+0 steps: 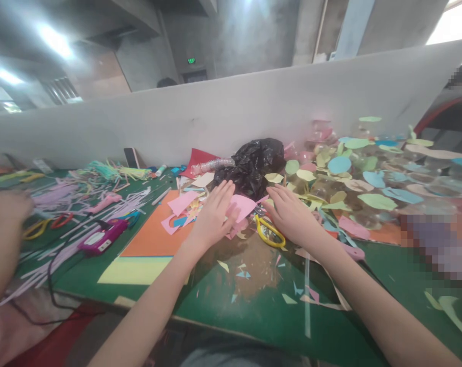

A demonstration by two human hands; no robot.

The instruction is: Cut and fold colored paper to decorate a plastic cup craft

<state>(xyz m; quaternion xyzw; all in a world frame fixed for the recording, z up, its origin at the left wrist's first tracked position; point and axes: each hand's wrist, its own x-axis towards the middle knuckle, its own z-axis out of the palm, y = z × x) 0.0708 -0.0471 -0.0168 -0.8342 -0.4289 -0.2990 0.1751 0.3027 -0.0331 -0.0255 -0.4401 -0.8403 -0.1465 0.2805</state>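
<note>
My left hand (215, 216) lies with fingers stretched over paper scraps, its thumb against a pink paper piece (243, 206). My right hand (294, 214) is also flat and open, its fingertips near the right end of that pink piece. Yellow-handled scissors (269, 233) rest just left of my right hand, their blades partly covered by scraps. Beyond both hands sits a crumpled black plastic bag (259, 163). Cut pink paper (182, 204) and other offcuts lie left of my left hand, over stacked orange sheets (150, 232) and a yellow sheet (135, 270).
Clear plastic pieces with round paper cutouts (340, 164) are heaped at the right. At the left are paper strips (119, 216), a purple power strip (104, 237) with a black cable, and another person's hand (9, 204). A white partition (215, 107) runs behind the green table (200, 306).
</note>
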